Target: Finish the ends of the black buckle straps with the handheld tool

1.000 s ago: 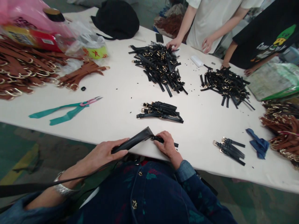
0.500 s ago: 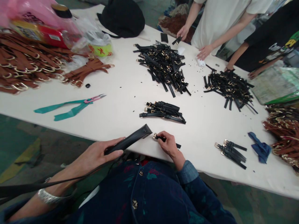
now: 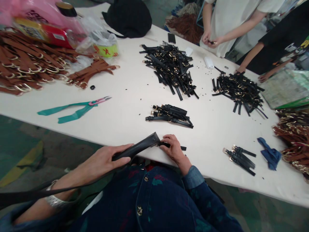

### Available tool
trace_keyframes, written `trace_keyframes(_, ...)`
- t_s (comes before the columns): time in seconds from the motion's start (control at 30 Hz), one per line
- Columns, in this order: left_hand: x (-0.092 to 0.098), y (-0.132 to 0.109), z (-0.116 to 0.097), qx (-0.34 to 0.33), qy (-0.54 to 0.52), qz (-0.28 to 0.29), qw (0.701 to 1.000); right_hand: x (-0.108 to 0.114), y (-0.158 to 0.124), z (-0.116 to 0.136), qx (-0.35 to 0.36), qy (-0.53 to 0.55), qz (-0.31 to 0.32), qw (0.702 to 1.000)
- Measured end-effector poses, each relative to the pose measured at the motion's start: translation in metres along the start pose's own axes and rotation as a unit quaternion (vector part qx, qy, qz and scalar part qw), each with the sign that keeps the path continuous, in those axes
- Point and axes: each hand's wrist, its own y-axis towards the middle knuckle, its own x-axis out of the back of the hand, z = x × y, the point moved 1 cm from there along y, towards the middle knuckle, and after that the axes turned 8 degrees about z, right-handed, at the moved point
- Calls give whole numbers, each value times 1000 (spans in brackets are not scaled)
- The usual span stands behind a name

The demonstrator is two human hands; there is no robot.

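Observation:
My left hand (image 3: 107,161) is closed around a wide black leather strap (image 3: 141,146) whose squared end points right over the table's near edge. Its long thin tail trails back past my wrist. Fingers of my right hand (image 3: 174,150) pinch a short black buckle strap (image 3: 183,148) at the strap's squared end. The buckle is hidden behind that end, so I cannot tell whether the two pieces are joined. A small stack of black buckle straps (image 3: 170,116) lies just beyond my hands. Another few black straps (image 3: 241,158) lie to the right.
Thread snips (image 3: 94,103) with green tape lie at left, near brown straps (image 3: 24,61). Two heaps of black straps (image 3: 172,66) (image 3: 241,87) sit farther back. A blue cloth (image 3: 269,153) lies at right. Two co-workers stand across the table (image 3: 116,116).
The wide strap's end has moved right and slightly down, meeting the small strap in my right hand and covering its buckle. Across the table, a co-worker's hands have come together.

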Motion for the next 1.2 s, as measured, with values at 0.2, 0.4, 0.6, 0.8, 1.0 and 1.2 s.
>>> trace_keyframes(0.2,1,11,-11,26,62,21,998,0,-18,-14,3,-46,-37,998)
trace_keyframes(0.4,4,22,-23,24,99,34,994,-3,-19,-22,12,-24,-39,999)
trace_keyframes(0.6,6,22,-23,-15,29,38,999,-1,-20,-23,14,3,-52,999)
trace_keyframes(0.8,11,18,-17,5,45,68,997,5,-23,-21,22,33,-37,999)
trace_keyframes(1.0,-2,31,-20,-20,41,39,998,7,-24,-22,16,31,-49,998)
trace_keyframes(1.2,-2,24,-8,-50,-23,28,998,11,-37,-21,-17,-62,-65,996)
